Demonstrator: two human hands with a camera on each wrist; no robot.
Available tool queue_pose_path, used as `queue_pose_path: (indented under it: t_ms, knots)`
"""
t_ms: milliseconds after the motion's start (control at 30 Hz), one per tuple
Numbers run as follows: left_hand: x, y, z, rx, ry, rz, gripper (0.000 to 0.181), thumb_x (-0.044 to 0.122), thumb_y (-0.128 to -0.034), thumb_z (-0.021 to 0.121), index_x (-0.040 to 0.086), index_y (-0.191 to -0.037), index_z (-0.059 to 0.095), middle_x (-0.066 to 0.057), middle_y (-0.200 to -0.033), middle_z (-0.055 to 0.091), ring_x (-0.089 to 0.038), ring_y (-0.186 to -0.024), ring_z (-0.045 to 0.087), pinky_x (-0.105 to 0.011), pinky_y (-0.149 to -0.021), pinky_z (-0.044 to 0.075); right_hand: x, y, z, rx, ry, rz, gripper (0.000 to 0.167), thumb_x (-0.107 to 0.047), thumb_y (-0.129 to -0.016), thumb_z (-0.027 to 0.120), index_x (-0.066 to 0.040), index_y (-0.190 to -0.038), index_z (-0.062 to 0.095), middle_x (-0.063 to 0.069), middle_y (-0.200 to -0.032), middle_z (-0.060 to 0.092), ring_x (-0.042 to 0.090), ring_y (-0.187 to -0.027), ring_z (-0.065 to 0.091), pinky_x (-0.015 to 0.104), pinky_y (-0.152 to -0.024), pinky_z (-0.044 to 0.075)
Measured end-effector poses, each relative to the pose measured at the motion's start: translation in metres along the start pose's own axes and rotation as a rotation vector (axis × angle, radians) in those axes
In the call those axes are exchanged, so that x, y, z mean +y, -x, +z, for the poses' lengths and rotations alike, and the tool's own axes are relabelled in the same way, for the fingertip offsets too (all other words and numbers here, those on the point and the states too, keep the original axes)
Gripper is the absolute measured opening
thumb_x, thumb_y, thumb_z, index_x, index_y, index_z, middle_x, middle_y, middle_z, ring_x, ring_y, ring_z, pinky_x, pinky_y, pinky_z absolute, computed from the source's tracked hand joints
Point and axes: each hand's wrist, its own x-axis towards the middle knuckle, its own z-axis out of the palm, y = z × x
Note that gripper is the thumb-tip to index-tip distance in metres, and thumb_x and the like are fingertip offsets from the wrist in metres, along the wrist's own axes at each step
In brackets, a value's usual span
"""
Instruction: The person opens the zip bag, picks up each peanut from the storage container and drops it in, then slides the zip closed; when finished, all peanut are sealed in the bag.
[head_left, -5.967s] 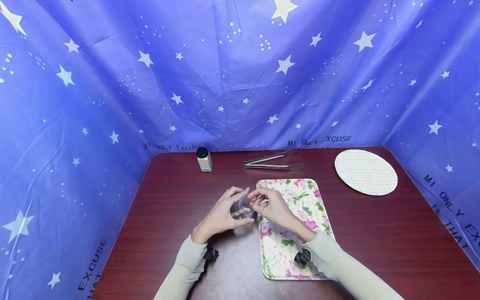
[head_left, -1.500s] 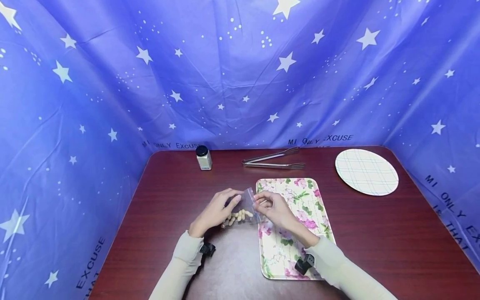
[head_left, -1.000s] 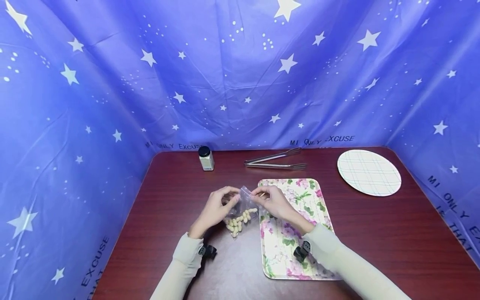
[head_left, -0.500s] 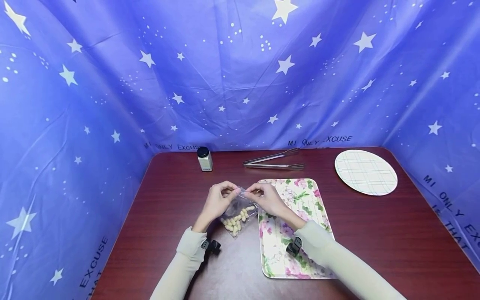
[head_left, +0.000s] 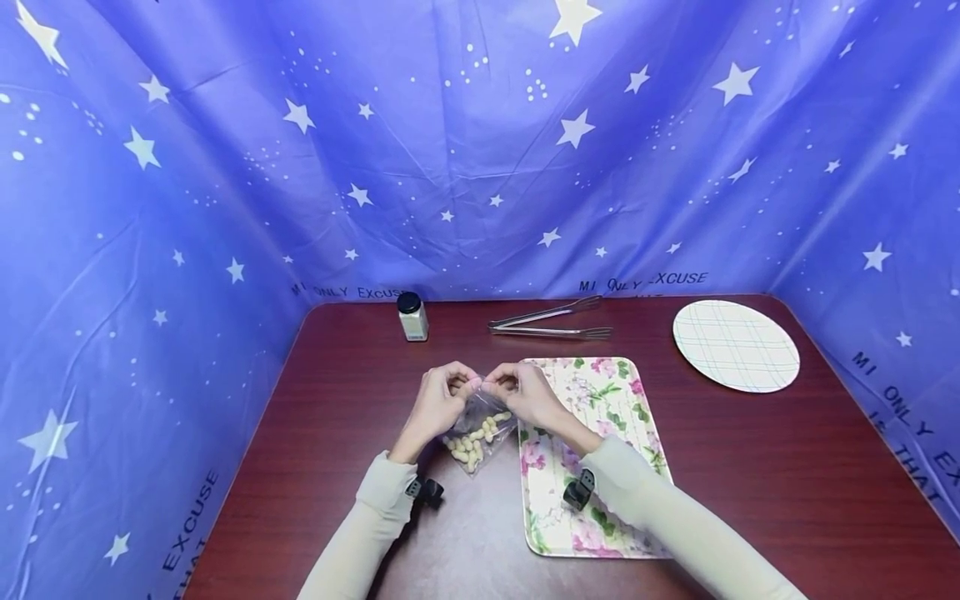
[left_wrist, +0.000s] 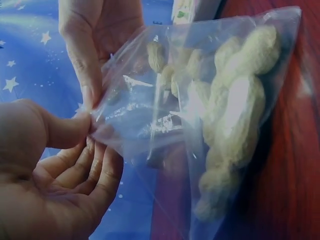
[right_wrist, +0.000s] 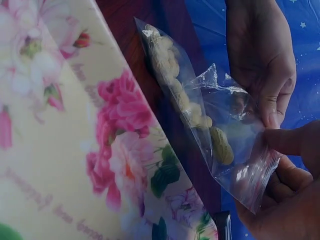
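Note:
A clear plastic zip bag (head_left: 487, 402) hangs tilted between my hands, low over the dark red table. Several peanuts in their shells (head_left: 467, 450) are gathered at its lower end. My left hand (head_left: 437, 404) pinches the bag's top edge between thumb and index finger; in the left wrist view, the other fingers of that left hand (left_wrist: 60, 180) are loosely curled. My right hand (head_left: 528, 396) pinches the same edge right beside it, the fingertips nearly meeting. In the right wrist view, ridged zip lines run along the bag's mouth (right_wrist: 262, 175), partly hidden by fingers.
A floral tray (head_left: 570, 517) lies under my right forearm, close beside the bag. Metal tongs (head_left: 551, 323) lie spread behind it. A black-capped jar (head_left: 412, 317) stands back left, and a checked oval plate (head_left: 737, 346) lies back right. A starry blue cloth (head_left: 450, 150) encloses the table.
Six seconds ago my left hand was spread around the bag. Since then the bag has swung down flat, and both hands have drawn together to pinch its top edge.

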Motion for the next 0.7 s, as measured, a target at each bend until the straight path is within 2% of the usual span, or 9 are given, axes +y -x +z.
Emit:
queue_pose_path:
  t_ms: [233, 467, 700]
  knots:
    - [0.005, -0.003, -0.001, 0.008, -0.041, 0.009, 0.006, 0.002, -0.0929, 0.073, 0.004, -0.088, 0.073, -0.009, -0.076, 0.072, -0.010, -0.065, 0.062, -0.019, -0.060, 0.049, -0.001, 0.002, -0.002, -0.007, 0.005, 0.023, 0.015, -0.015, -0.097, 0.074, -0.001, -0.098, 0.076, 0.013, -0.091, 0.075, 0.011, -0.076, 0.066, 0.019, -0.070, 0.055]
    - [0.011, -0.005, -0.001, 0.041, -0.101, -0.019, 0.010, -0.001, -0.0882, 0.074, 0.008, -0.083, 0.072, -0.006, -0.075, 0.070, -0.007, -0.067, 0.057, -0.018, -0.063, 0.047, 0.000, 0.007, -0.006, -0.028, 0.012, 0.061, 0.016, -0.016, -0.098, 0.072, 0.000, -0.100, 0.076, 0.013, -0.092, 0.075, 0.012, -0.077, 0.066, 0.021, -0.071, 0.055]
    - [0.008, -0.005, -0.003, 0.078, -0.100, -0.026, 0.006, 0.001, -0.0884, 0.072, 0.006, -0.086, 0.073, -0.006, -0.075, 0.069, -0.007, -0.064, 0.054, -0.018, -0.059, 0.044, 0.004, 0.011, -0.010, -0.037, 0.029, 0.078, 0.016, -0.017, -0.099, 0.071, -0.001, -0.100, 0.075, 0.012, -0.092, 0.074, 0.011, -0.077, 0.064, 0.022, -0.074, 0.055]
